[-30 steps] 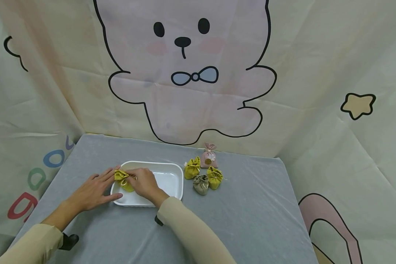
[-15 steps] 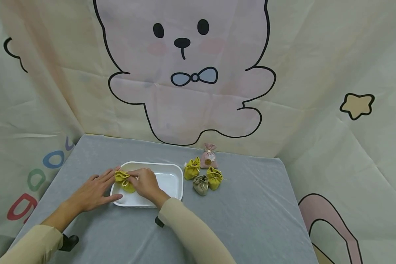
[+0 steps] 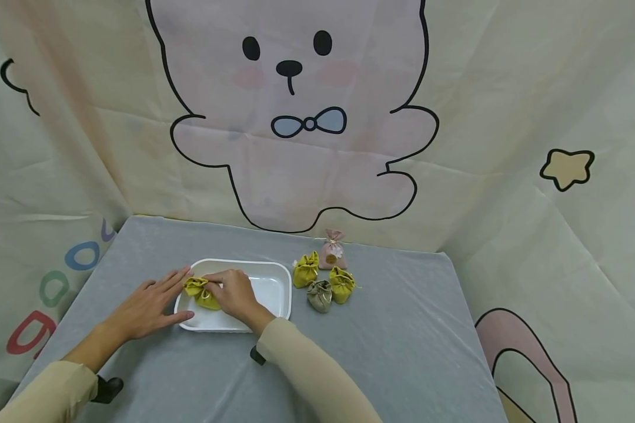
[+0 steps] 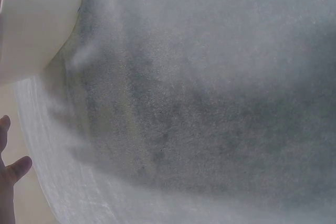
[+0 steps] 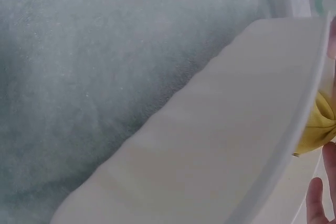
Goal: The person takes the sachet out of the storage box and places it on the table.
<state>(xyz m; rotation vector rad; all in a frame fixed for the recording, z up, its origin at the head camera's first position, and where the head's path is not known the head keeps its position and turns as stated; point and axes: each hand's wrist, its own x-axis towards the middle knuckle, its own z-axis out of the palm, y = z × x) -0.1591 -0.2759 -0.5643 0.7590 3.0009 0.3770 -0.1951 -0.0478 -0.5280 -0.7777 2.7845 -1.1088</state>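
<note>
A white tray (image 3: 267,294) lies on the grey cloth. At its left end is a yellow drawstring pouch (image 3: 205,296), whose gathered neck my right hand (image 3: 237,294) pinches between thumb and fingers. My left hand (image 3: 150,304) spreads its straight fingers along the tray's left rim, thumb apart. In the right wrist view the pouch (image 5: 315,129) shows behind the tray wall (image 5: 210,129), with a few fingertips beside it. Only a few fingertips (image 4: 18,169) and a tray corner (image 4: 39,19) appear in the left wrist view.
Right of the tray stand two yellow pouches, one at the left (image 3: 306,270) and one at the right (image 3: 341,285), a greenish-grey pouch (image 3: 320,295) and a pink pouch (image 3: 332,254). A printed cloth backdrop (image 3: 301,158) rises behind the table (image 3: 402,341).
The pouch at the tray's left end sits slightly lower and farther right within the tray, still pinched by my right hand. My left hand stays at the rim. The head view has shifted slightly.
</note>
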